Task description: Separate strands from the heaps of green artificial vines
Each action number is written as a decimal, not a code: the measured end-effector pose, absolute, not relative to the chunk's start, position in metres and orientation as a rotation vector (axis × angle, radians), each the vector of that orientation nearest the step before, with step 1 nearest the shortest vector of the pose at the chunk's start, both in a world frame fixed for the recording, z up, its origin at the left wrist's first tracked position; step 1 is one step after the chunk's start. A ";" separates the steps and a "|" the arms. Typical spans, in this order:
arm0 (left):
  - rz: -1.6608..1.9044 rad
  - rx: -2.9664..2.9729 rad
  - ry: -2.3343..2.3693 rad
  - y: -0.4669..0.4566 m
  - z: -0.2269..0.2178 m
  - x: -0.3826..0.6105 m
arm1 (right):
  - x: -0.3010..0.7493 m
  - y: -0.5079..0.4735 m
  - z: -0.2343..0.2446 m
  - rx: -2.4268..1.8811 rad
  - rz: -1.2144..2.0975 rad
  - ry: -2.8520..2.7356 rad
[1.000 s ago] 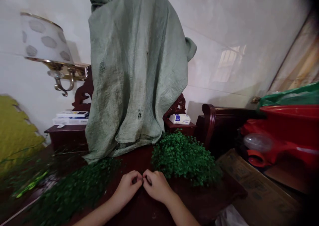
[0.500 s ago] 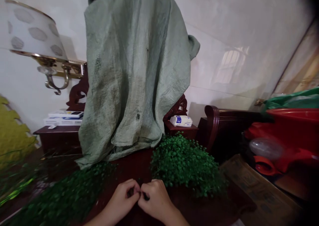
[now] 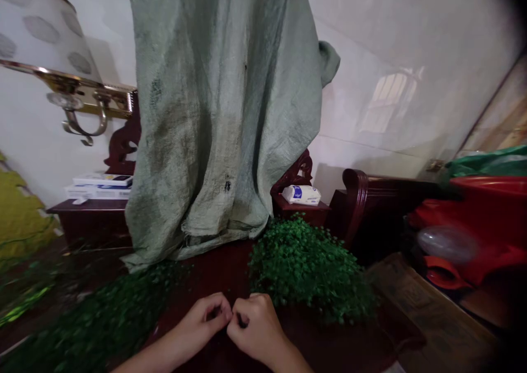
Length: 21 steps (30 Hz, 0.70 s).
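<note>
Your fingers are curled in and their tips meet at the near middle of the scene. Your left hand (image 3: 203,322) and your right hand (image 3: 256,332) press thumb to forefinger, knuckle against knuckle, and together they pinch a small dark piece (image 3: 242,323) that is mostly hidden between them; you cannot tell what it is. Both hands hover just over the dark red wooden tabletop (image 3: 224,266). Just beyond your right hand lies a rounded heap of bright green small-leaved foliage (image 3: 304,266), and a darker, blurred spread of the same leaves (image 3: 99,329) runs off to the near left of your left hand. Farther back a large grey-green woven sack (image 3: 222,115) hangs draped over something tall, its hem resting on the tabletop between the two heaps. To the far left a lamp with a white spotted shade and brass fitting (image 3: 37,38) leans over a stack of flat white boxes (image 3: 101,185). To the right of the sack sits a white and blue tissue pack (image 3: 302,195), and at the far right a red plastic tub (image 3: 489,214).
</note>
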<state>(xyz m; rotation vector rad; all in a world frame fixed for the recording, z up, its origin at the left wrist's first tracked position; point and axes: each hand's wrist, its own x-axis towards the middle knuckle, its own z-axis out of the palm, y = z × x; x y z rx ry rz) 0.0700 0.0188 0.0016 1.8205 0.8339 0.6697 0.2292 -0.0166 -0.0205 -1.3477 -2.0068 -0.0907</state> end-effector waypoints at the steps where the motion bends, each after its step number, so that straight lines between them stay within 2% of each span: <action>1: 0.648 1.837 0.827 0.020 0.001 0.069 | 0.228 -0.017 -0.021 -1.335 -0.090 -1.994; 12: 0.585 2.071 0.808 0.026 -0.004 0.063 | 0.219 -0.018 -0.020 -1.340 0.237 -1.905; 21: 0.672 2.153 0.780 0.025 -0.008 0.063 | 0.218 -0.014 -0.021 -1.413 0.367 -1.844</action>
